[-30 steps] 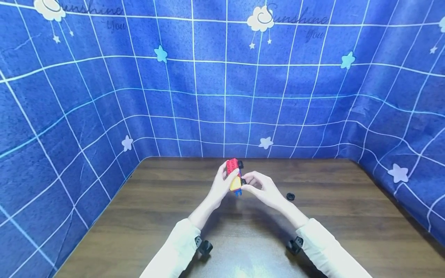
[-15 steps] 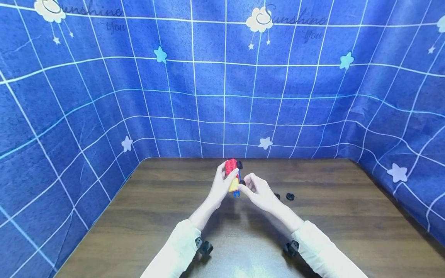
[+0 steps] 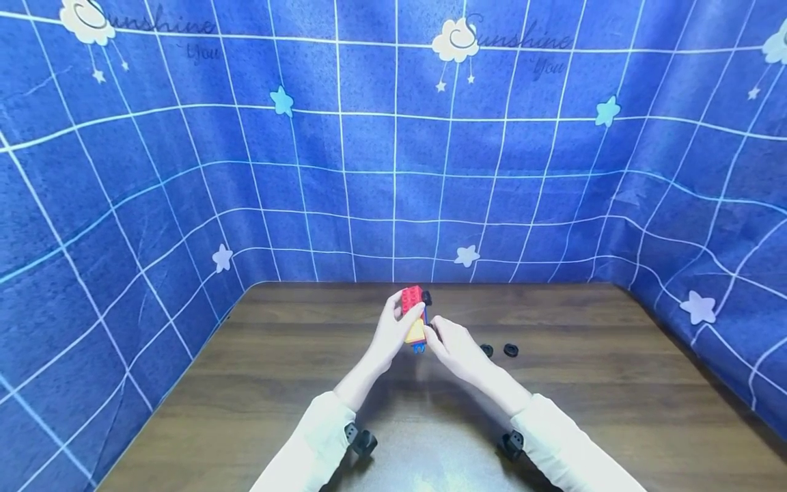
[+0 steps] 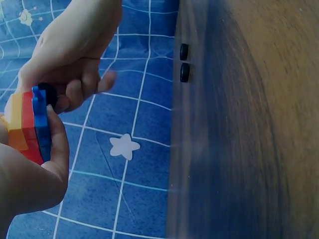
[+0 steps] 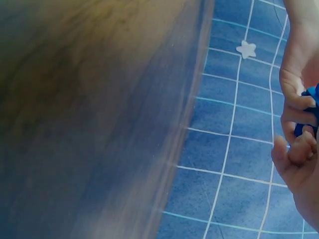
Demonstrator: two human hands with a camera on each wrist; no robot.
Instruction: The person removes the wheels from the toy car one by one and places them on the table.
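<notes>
My left hand [image 3: 387, 333] grips a toy car [image 3: 411, 298] built of red, yellow and blue bricks, held above the table. Its studded red end points away from me. One black wheel [image 3: 427, 298] sits at the far right side of the car. At the near right side, my right hand [image 3: 460, 348] pinches another black wheel [image 4: 49, 94] against the blue base. In the head view that wheel is mostly covered by the fingers. In the right wrist view, only blue parts of the car [image 5: 310, 94] show between the hands.
Two loose black wheels, a nearer-to-hand one [image 3: 486, 350] and one farther right [image 3: 511, 350], lie on the wooden table [image 3: 277, 369] beside my right hand. A blue gridded curtain [image 3: 369, 150] stands behind and along both sides of the table.
The fingers of my right hand loosened around the near wheel, then closed in on it again. The right forearm shifted slightly left, uncovering a second loose wheel. My left hand keeps its grip.
</notes>
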